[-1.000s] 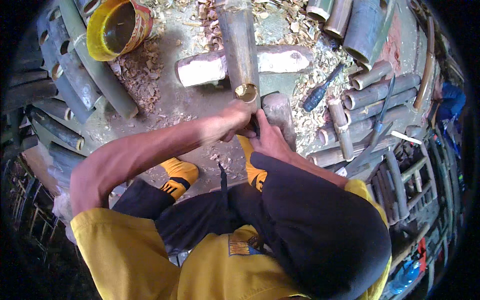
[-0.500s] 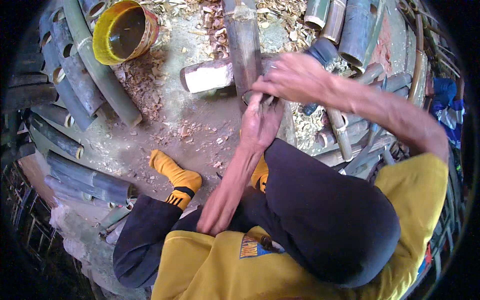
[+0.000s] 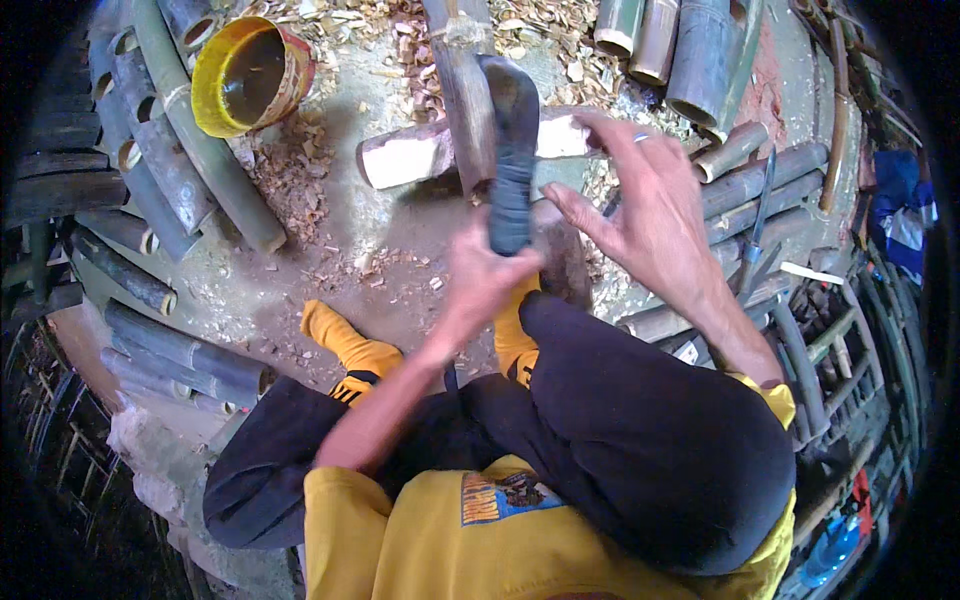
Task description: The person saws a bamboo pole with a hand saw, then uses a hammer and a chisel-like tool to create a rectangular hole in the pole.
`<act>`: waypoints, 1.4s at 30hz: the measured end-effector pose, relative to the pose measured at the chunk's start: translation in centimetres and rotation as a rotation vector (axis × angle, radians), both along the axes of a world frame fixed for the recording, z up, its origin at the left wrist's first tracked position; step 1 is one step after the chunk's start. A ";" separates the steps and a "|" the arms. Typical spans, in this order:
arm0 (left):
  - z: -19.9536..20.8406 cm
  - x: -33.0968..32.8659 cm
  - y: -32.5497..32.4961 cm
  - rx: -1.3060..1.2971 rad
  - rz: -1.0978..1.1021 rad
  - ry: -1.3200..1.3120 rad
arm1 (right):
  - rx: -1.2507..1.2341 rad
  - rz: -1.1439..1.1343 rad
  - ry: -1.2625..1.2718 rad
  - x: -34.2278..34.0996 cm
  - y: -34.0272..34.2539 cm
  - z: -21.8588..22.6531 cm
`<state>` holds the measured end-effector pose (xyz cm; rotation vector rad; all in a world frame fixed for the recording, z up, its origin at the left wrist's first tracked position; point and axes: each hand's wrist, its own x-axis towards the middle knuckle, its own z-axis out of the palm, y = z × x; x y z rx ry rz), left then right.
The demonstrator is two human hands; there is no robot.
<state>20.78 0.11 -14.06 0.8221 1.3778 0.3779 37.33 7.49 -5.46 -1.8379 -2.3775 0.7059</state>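
My left hand (image 3: 482, 265), partly blurred, is closed round the lower end of a dark club-shaped tool (image 3: 515, 165). The tool stands out away from me, wider at its far end, with what looks like a ridged wrapping lower down. To the right, my right hand (image 3: 655, 195) is open and empty, thumb and fingers apart, close to the right end of a short log (image 3: 405, 157). A thick bamboo pole (image 3: 462, 90) rests across that log, just left of the tool. Its near end lies beyond my left hand.
A yellow bucket (image 3: 207, 85) holding brownish liquid stands at the far left. Bamboo lengths (image 3: 215, 160) lie along the left, and more bamboo tubes (image 3: 700, 60) at the far right. A long knife (image 3: 757, 215) lies to the right. Wood chips (image 3: 290, 180) litter the floor.
My hands were together at the pole's near end. They have parted: the right has moved right and opened, while the left has drawn back slightly, now holding the dark tool.
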 end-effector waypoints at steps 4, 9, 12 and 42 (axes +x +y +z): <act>1.4 -10.0 3.7 0.357 -0.818 0.448 | 0.198 0.306 0.381 -5.8 -3.0 -3.9; 4.5 -11.1 9.0 0.274 -1.287 0.568 | 0.029 0.255 0.498 -9.9 -6.3 -11.2; 1.6 -11.8 14.8 0.980 -1.430 0.555 | 0.034 -0.099 0.817 -11.5 -4.2 -12.1; 1.7 -12.3 6.4 0.439 -0.828 0.666 | -0.184 0.380 0.419 -9.5 -3.0 -11.1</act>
